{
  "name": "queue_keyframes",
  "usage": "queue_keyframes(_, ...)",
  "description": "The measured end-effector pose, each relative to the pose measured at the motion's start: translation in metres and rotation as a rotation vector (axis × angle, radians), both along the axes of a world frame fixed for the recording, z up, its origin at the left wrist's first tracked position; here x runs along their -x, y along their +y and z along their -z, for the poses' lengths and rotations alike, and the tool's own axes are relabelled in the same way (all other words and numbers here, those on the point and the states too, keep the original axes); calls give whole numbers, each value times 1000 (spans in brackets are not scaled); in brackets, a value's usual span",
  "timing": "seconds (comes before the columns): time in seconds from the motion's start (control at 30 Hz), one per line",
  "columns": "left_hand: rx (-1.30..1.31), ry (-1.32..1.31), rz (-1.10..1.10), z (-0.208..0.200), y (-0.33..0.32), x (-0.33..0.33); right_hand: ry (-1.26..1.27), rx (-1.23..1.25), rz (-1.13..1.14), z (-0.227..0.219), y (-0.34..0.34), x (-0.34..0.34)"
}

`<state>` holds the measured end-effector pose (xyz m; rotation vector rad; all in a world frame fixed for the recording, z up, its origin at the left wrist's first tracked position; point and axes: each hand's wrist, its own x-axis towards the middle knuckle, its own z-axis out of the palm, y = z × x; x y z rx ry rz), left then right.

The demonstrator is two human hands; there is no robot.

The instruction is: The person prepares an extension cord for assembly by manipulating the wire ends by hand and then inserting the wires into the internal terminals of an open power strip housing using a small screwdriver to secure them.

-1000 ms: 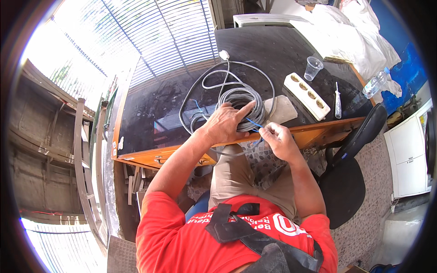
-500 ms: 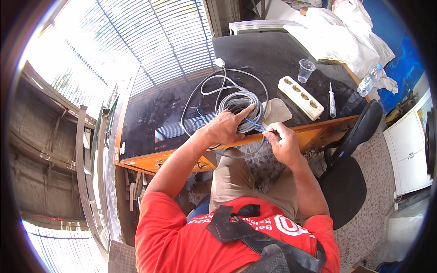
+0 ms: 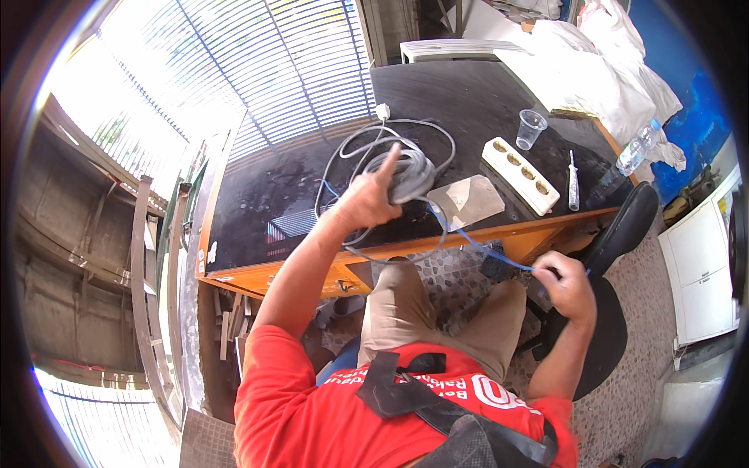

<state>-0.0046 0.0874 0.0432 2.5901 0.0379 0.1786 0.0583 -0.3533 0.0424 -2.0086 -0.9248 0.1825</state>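
My left hand [image 3: 370, 198] is closed on a coil of grey cable [image 3: 415, 178] near the front of the black-topped table, lifting it slightly on one side. Its forefinger points up along the coil. Loose loops of the cable spread behind and left, ending in a white plug [image 3: 382, 111]. Out past the table's front edge, my right hand [image 3: 567, 287] pinches a thin blue cord [image 3: 491, 251]. That cord runs taut from the coil to my fingers. Beside the coil lies a flat piece of brown cardboard [image 3: 468, 201].
Right of the coil are a white power strip [image 3: 520, 175], a clear plastic cup [image 3: 530, 129] and a screwdriver [image 3: 573, 183]. A plastic bottle [image 3: 638, 148] stands by white sacks [image 3: 601, 66]. A black chair [image 3: 624, 226] is at my right, and a barred window [image 3: 289, 70] rises behind the table.
My right hand has moved right and toward me, drawing out the blue cord. My left hand has shifted slightly left with the coil, uncovering more of the cardboard.
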Motion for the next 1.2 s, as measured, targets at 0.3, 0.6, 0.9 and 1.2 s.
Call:
queue_keyframes(0.3, 263, -305, -100, -33, 39, 19, 2, -663, 409, 29, -26, -28)
queue_keyframes(0.6, 654, -596, -168, -94, 87, 67, -37, -553, 220, 26, 121, -62)
queue_keyframes(0.9, 1107, -876, -164, -109, 88, 70, -147, -371, 113, 12, 217, -33)
queue_keyframes(1.2, 1329, -976, -94, -129, 51, 35, -3, -408, -617, 45, 296, 63)
